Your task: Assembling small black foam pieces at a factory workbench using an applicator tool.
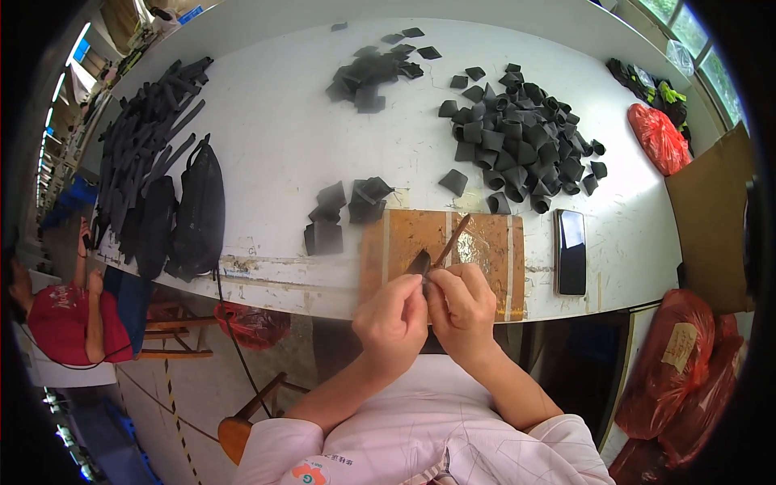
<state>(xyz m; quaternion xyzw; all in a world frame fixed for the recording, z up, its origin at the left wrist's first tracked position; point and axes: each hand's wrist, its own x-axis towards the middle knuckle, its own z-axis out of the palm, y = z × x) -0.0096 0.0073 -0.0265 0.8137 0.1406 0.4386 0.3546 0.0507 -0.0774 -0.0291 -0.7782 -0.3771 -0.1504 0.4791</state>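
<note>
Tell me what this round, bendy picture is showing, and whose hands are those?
A person wears a camera on their head, looking down, and its wide lens bends the edges. The left hand and right hand are that person's own. Together they pinch a small black piece, and a thin brown stick pokes up from the right hand's grip. Below lies a brown taped mat on a white table. On the table are a pile of curled black pieces, flat black pieces, long black strips and a phone. Another person sits at far left.
</note>
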